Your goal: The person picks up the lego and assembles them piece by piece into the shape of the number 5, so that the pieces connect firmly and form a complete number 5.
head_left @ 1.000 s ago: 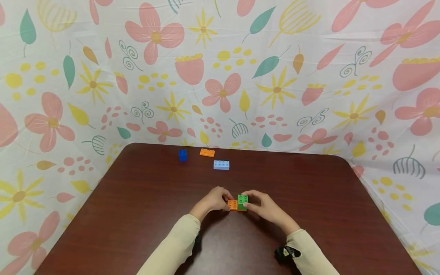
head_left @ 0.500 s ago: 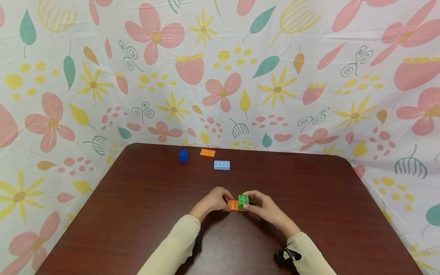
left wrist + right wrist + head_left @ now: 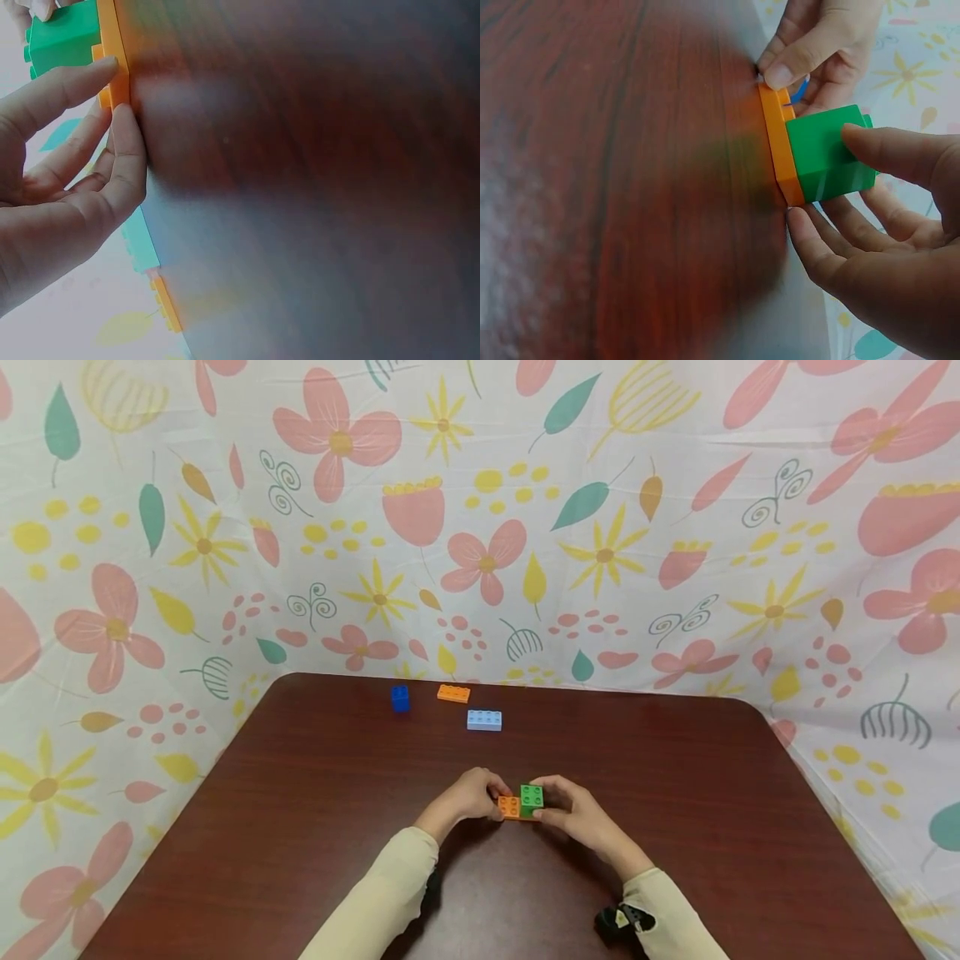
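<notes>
A thin orange toy brick [image 3: 509, 807] lies flat on the dark table, its left half showing bare studs. On its right half sits a square green toy brick [image 3: 825, 152], flush against the orange one in the right wrist view. My left hand [image 3: 470, 794] pinches the left end of the orange brick between thumb and fingers, as the left wrist view also shows. My right hand [image 3: 586, 816] holds the green brick, thumb on its near side and fingers behind it. One right fingertip reaches down near the orange brick's end.
Toward the back edge of the table [image 3: 315, 860] lie a dark blue brick [image 3: 401, 698], a second thin orange brick [image 3: 453, 693] and a light blue brick [image 3: 484, 720]. A white cloth [image 3: 480, 460] with flowers hangs behind the table.
</notes>
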Tool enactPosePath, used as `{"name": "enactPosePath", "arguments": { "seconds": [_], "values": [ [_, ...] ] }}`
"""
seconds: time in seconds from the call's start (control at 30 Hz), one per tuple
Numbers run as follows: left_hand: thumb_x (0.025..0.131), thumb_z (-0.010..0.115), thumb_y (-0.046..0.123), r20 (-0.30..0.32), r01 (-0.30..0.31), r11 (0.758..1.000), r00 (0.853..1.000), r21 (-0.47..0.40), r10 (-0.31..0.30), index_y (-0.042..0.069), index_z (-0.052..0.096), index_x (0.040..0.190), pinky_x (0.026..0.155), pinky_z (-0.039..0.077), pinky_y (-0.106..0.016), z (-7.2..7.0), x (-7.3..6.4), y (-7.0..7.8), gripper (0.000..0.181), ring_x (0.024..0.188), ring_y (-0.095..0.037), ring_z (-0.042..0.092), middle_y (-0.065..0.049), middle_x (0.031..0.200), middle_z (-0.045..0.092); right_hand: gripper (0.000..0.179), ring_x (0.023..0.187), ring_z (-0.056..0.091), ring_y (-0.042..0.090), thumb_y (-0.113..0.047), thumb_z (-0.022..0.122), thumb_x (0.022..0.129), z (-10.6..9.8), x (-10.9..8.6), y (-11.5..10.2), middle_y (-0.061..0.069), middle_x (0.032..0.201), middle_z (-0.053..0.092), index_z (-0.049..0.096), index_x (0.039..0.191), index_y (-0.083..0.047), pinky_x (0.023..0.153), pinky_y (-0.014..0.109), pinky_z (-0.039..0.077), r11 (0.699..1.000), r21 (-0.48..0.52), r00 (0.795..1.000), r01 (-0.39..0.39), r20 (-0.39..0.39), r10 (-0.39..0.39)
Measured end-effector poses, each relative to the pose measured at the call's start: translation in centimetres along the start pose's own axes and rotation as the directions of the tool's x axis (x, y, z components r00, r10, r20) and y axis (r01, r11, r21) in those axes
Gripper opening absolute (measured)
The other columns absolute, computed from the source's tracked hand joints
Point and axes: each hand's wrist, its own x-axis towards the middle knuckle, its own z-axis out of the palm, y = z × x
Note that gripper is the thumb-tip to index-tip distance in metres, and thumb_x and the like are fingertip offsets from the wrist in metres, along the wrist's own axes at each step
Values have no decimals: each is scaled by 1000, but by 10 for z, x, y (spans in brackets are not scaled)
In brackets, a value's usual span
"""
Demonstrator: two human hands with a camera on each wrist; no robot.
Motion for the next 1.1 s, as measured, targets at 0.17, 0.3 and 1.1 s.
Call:
{"name": "enactPosePath", "arguments": {
  "seconds": [0.17, 0.3, 1.1],
  "values": [
    [70, 82, -3, 12, 13, 1000, 1000, -16, -12, 6, 74, 99, 66, 49, -28, 0, 0, 1, 32, 77, -14, 53, -3, 86, 60, 39, 116, 54, 35, -10, 66, 92, 1, 1, 2, 21, 124, 58, 52, 128, -2, 82, 29, 52, 1000, 5, 1000, -13, -14, 14],
    [70, 81, -4, 22, 26, 999, 999, -25, -25, 5, 74, 99, 66, 50, -30, -1, -1, 3, 32, 78, -16, 54, -4, 88, 61, 38, 115, 55, 34, -10, 66, 91, 2, 1, 3, 20, 122, 58, 53, 126, -1, 81, 29, 52, 1000, 7, 1000, -14, -19, 15],
    [78, 72, -6, 169, 23, 983, 986, -180, 8, -4, 69, 108, 65, 54, -31, -23, 2, 1, 30, 67, -12, 57, -9, 85, 63, 39, 114, 56, 32, -10, 68, 90, -1, 0, 6, 19, 122, 58, 54, 126, -2, 82, 29, 52, 1000, 19, 1000, -3, -6, 4]
  ]
}}
